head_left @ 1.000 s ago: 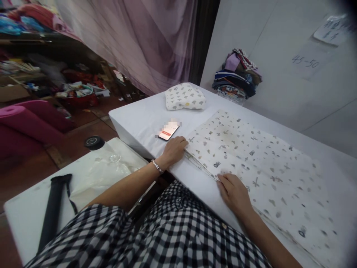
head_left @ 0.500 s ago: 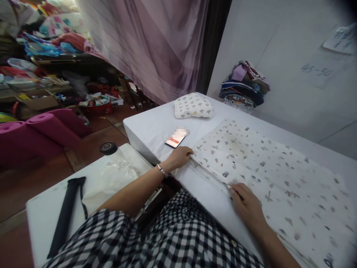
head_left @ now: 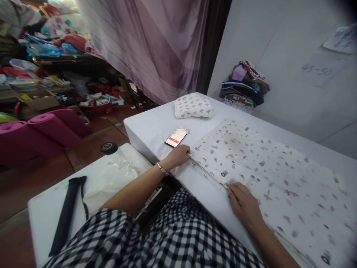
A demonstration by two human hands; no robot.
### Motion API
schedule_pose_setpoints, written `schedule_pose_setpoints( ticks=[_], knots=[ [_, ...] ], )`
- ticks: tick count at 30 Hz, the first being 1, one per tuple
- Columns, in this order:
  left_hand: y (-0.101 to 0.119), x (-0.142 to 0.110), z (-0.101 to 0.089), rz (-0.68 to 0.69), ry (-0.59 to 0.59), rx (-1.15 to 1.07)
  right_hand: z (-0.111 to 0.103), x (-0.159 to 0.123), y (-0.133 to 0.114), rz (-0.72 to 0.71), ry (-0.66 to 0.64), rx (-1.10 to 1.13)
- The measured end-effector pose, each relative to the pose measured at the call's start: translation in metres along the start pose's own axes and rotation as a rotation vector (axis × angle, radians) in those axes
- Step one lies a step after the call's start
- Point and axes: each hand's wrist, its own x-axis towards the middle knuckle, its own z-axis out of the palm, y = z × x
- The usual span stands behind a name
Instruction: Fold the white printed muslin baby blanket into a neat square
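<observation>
A white printed cloth [head_left: 251, 160], folded in layers, lies spread along the right of the white-covered table [head_left: 150, 123]. My left hand [head_left: 180, 155] is closed on its near left corner, the fingertips partly hidden. Farther along the same near edge, my right hand [head_left: 242, 199] pinches the fabric between thumb and fingers. Just beyond my left hand lies a phone [head_left: 176, 138] with its screen lit. Toward the far corner sits a folded cloth bundle [head_left: 193, 106] with a grey pattern.
Left of me, a low white table [head_left: 41, 208] carries a dark folded item [head_left: 67, 216], a clear plastic bag [head_left: 111, 178] and a black roll [head_left: 108, 147]. Stacked clothes [head_left: 242, 87] stand by the wall. Pink rolled mats [head_left: 50, 130] lie on the floor.
Both hands have shifted slightly left, drawing the cloth's near edge a little with them. The phone and the bundle have stayed in place.
</observation>
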Motion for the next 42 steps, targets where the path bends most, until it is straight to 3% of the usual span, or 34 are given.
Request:
schedule_pose_setpoints(
  ticks=[8,17,24,27,31,42],
  knots=[
    [0.000,-0.004,0.006,-0.065,0.057,-0.003,-0.004,0.005,-0.004,0.109,0.006,0.098],
    [0.003,0.001,0.010,-0.076,0.040,-0.023,-0.008,0.010,-0.004,0.198,0.048,0.226],
    [0.009,0.009,0.002,-0.162,0.001,-0.063,-0.006,0.007,-0.007,0.107,-0.014,0.025],
    [0.006,0.014,0.003,-0.238,-0.063,-0.207,-0.005,0.006,-0.008,-0.008,-0.014,-0.091],
    [0.003,0.023,0.010,-0.389,-0.120,-0.595,-0.005,0.007,-0.011,-0.095,-0.078,-0.201],
    [0.031,0.049,-0.004,-0.457,-0.254,-1.074,-0.004,0.009,-0.014,-0.064,-0.100,-0.242]
  ],
)
